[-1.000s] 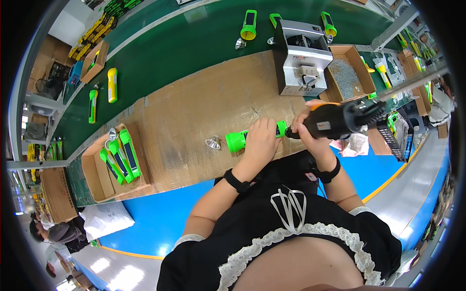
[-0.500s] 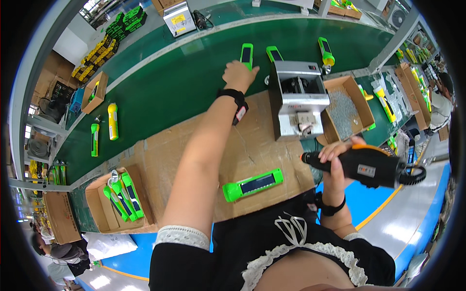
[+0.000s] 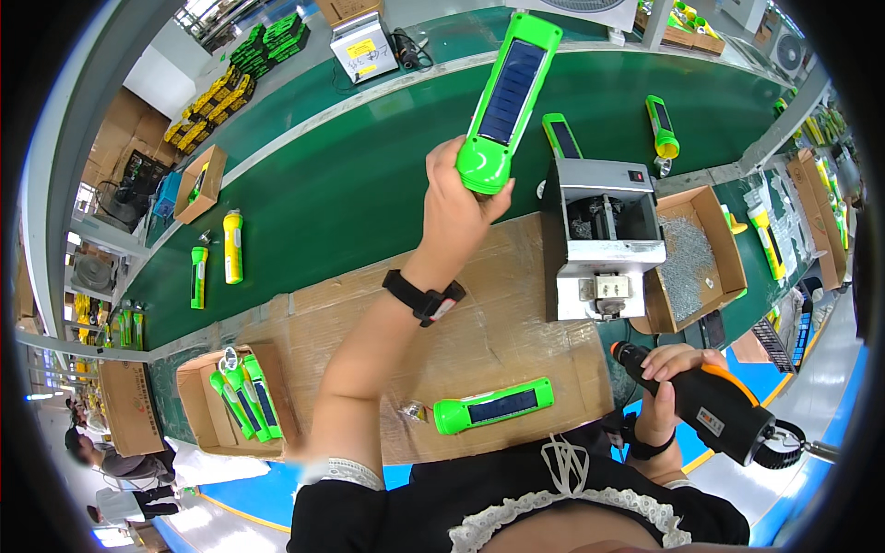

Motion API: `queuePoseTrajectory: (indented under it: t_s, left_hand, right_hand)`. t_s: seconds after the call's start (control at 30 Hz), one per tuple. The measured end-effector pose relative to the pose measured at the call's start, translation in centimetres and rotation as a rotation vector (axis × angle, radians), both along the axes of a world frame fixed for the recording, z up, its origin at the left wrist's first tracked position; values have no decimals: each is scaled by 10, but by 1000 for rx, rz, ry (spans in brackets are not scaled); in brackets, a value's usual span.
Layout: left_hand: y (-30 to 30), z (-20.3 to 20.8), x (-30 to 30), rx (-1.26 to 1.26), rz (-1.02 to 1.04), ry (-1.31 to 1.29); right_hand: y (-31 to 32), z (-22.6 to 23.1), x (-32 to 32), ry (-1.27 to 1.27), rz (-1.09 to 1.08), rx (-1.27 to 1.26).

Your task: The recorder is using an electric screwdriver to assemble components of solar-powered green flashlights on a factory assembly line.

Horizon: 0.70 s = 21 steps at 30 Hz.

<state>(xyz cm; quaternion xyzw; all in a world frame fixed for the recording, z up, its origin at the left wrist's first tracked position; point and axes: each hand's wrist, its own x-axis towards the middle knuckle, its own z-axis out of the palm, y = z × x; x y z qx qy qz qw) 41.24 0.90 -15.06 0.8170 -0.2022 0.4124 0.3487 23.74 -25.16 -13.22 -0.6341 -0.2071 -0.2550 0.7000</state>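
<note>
Left hand [image 3: 458, 205]: closed around the base of a green solar flashlight [image 3: 510, 97], raised in the upper centre of the frame over the green conveyor belt [image 3: 350, 175].
Right hand [image 3: 671, 387]: wrapped around a black-and-orange electric screwdriver [image 3: 710, 415] at lower right, tip pointing up-left.
Second flashlight [image 3: 494, 405]: lies flat on the cardboard-covered worktop [image 3: 479, 323], lower centre.
Progress: judging by this, one unit is in hand over the belt, another waits.
Nearby: grey screw feeder [image 3: 604, 235]; box of screws [image 3: 691, 258] to its right.
</note>
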Motion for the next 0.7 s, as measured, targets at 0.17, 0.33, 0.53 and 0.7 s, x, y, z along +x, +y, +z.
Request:
queuePoseTrajectory:
  t_s: [0.17,0.33,0.53,0.7]
  left_hand:
    - [-6,1,-7,-15,3,-16]
    - [-2,-18,-3,-21,14,35]
    - [-3,-29,7,60,37,75]
    - [6,-48,11,106,44,43]
  right_hand:
    - [1,-1,5,-46,-31,30]
    - [-1,3,4,-37,-1,35]
    - [-3,6,3,-46,-18,8]
    - [-2,7,3,-65,-39,40]
